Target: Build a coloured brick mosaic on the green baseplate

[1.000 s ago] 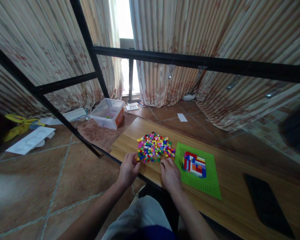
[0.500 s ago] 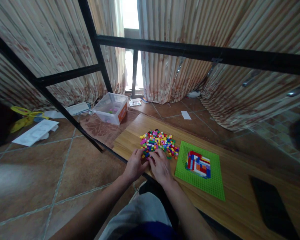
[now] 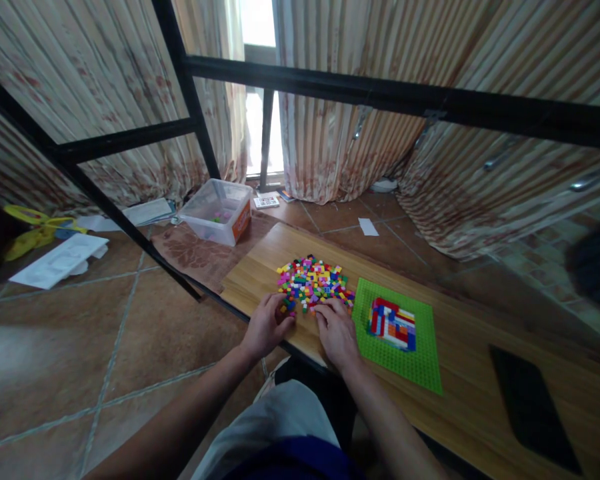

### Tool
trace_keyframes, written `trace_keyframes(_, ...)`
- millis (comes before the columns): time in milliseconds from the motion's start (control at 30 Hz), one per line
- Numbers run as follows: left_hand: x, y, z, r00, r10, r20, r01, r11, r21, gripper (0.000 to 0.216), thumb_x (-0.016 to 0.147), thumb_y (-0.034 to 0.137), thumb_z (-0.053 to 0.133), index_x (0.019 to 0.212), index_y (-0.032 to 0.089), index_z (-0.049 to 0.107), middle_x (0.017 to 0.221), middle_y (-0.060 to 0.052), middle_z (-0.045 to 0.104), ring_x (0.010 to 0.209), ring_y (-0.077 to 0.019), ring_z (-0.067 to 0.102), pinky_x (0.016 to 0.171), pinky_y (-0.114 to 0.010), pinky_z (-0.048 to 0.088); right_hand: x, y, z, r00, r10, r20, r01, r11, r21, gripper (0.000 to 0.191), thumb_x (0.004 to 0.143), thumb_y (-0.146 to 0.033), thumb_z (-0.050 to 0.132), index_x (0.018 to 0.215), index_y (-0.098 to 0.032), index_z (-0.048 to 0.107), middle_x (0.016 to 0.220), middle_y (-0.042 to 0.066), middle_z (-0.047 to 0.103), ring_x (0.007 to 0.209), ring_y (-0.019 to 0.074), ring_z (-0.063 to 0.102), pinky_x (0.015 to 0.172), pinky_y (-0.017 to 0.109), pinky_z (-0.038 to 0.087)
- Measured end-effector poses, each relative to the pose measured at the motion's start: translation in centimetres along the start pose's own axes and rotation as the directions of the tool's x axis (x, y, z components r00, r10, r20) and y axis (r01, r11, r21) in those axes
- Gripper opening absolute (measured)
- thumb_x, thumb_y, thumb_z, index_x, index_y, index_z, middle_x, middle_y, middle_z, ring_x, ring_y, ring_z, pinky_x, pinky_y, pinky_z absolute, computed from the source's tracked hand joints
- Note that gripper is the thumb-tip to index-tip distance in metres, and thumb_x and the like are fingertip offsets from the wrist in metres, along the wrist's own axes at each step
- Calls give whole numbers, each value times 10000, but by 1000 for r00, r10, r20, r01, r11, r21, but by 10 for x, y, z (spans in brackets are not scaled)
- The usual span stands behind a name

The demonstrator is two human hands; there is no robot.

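Note:
A pile of small multicoloured toy bricks (image 3: 313,279) lies on the wooden table. At the pile's near left edge, my left hand (image 3: 267,327) rests with thumb and fingers apart, a few bricks lying just past its fingertips. My right hand (image 3: 339,333) is at the near right edge, its thumb and fingers drawn together; anything small between them cannot be made out. Right of the pile lies a green studded baseplate (image 3: 423,370). On it sits a built block of red, white, blue and orange bricks (image 3: 394,325).
A dark flat object (image 3: 533,407) lies on the table (image 3: 460,333) at the right. On the floor beyond stands a clear plastic bin (image 3: 215,213) with a few bricks inside. A black metal frame (image 3: 305,80) crosses in front of the curtains (image 3: 330,153).
My right hand has moved right, away from my left hand, widening the gap between them. My left hand stays by the pile's left edge. The view has shifted slightly.

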State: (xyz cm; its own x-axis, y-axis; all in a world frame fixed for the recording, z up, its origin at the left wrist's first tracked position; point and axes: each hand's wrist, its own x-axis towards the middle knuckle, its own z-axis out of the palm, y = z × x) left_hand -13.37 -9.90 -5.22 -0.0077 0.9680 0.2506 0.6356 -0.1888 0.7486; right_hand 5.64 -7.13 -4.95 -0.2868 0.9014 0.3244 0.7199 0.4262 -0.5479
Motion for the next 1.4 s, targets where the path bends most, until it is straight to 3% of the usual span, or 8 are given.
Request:
trace_keyframes(300, 1, -1, 2, 998, 2, -56, 0, 1000, 27, 331, 815, 164, 608, 1141, 188, 554, 1057, -70, 595, 711, -130, 575, 720, -301, 532, 13, -25, 10, 1000, 7, -18, -10, 982, -191, 180, 888, -342, 562, 921, -232, 701, 956, 113, 610, 941, 284, 513, 835, 438, 432)
trace_keyframes(500, 1, -5, 5, 998, 18, -59, -15, 999, 42, 338, 807, 146, 606, 1139, 187, 559, 1101, -85, 593, 897, -181, 614, 810, -330, 536, 15, -31, 14, 1000, -6, 16, 10, 968, -249, 102, 871, -273, 580, 842, -223, 664, 936, 112, 608, 923, 286, 501, 825, 435, 427)
trace_keyframes(667, 2, -3, 2, 997, -2, -76, 2, 1000, -3, 347, 805, 166, 616, 1147, 191, 560, 1102, -82, 597, 817, -159, 605, 786, -326, 537, 12, -31, 11, 1000, -3, -21, 1, 993, -115, 144, 886, -218, 530, 823, -234, 658, 940, 93, 625, 932, 262, 521, 846, 419, 433)
trace_keyframes(800, -10, 12, -2, 994, -24, -102, 9, 989, -150, 327, 855, 231, 577, 1178, 183, 553, 1146, -98, 576, 735, -126, 597, 704, -282, 533, 6, -39, 1, 988, 128, -84, -109, 973, 201, 163, 892, -290, 533, 804, -228, 656, 878, 57, 646, 861, 213, 578, 792, 352, 466)
trace_keyframes(900, -24, 33, -1, 998, -60, -17, 52, 948, -313, 317, 874, 289, 577, 1173, 183, 572, 1046, -77, 623, 735, -134, 602, 662, -257, 520, -6, -49, -9, 944, 329, -25, -271, 817, 508, 180, 872, -347, 554, 796, -217, 653, 774, 15, 658, 722, 171, 604, 694, 300, 478)
trace_keyframes(1000, -32, 55, 6, 978, -110, 175, 188, 824, -535, 252, 889, 341, 566, 1069, 174, 623, 872, -44, 659, 732, -143, 611, 644, -244, 512, -20, -56, -17, 893, 446, 54, -359, 636, 683, 181, 852, -364, 571, 805, -208, 651, 729, -2, 666, 675, 160, 616, 640, 274, 478)
trace_keyframes(1133, -30, 72, 16, 937, -172, 305, 333, 704, -627, 239, 839, 372, 622, 941, 157, 647, 748, -20, 647, 627, -118, 565, 536, -207, 450, -38, -55, -27, 844, 536, 31, -383, 561, 734, 179, 845, -370, 582, 815, -207, 651, 722, -6, 661, 670, 156, 617, 631, 266, 481)
trace_keyframes(1400, -27, 85, 37, 893, -210, 398, 429, 666, -610, 151, 779, 286, 629, 842, 150, 649, 677, 3, 611, 610, -108, 550, 557, -204, 439, -62, -43, -42, 814, 580, -5, -421, 597, 682, 197, 858, -382, 567, 891, -213, 664, 831, 28, 709, 770, 188, 657, 677, 287, 511)
